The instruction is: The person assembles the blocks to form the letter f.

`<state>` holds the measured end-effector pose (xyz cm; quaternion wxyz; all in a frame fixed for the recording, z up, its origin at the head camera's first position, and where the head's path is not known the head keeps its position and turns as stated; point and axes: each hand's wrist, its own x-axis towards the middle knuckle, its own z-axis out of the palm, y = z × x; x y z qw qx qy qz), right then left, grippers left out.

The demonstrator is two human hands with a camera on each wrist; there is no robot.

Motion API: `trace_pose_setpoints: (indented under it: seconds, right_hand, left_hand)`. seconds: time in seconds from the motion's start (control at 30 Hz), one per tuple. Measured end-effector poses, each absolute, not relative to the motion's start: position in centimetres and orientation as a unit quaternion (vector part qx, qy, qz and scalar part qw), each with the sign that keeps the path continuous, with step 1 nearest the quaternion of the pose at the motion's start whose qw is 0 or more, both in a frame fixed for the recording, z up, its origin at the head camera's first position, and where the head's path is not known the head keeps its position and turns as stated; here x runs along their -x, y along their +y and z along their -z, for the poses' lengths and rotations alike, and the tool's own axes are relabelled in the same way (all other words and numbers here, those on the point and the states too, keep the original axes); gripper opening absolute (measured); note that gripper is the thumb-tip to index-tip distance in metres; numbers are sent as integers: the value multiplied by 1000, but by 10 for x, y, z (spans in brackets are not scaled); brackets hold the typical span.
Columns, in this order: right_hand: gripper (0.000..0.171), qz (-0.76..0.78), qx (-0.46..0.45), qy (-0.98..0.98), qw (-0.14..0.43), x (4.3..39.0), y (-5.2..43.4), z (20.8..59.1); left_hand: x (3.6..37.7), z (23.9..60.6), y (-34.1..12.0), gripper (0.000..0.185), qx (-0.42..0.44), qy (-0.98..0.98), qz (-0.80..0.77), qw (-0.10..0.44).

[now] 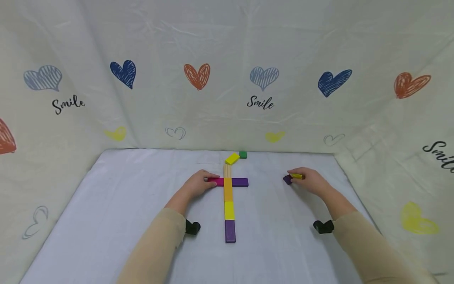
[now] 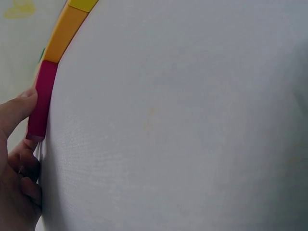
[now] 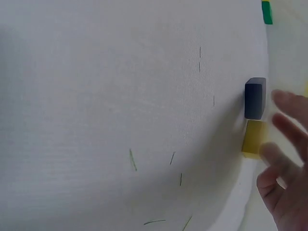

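Note:
My left hand pinches the magenta block between thumb and fingers, where it lies against the left side of an orange block. The left wrist view shows the thumb along one face of this magenta block. A purple block lies on the orange one's other side. Off to the right, my right hand is at a dark purple block and a yellow block. Its fingers are loosely bent beside both; one fingertip meets the yellow block's edge.
Below the orange block, a yellow block and a purple block continue the column. Above it are light wood-coloured pieces, a tilted yellow block and a green block. A white cloth covers the table; a heart-printed curtain hangs behind.

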<state>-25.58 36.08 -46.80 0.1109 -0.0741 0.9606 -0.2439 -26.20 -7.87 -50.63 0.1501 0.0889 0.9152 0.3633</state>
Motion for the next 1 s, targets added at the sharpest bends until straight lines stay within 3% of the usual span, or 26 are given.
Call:
trace_pose_setpoints:
  seconds: [0.37,1.0]
  right_hand:
    - [41,239,101,954,151,258,362,471]
    - [38,209,107,970,63,264,347,478]
  left_hand:
    - [261,504,-74,34,-88,915,-362,152]
    - [263,503,-77,34,-85,915,-364,149]
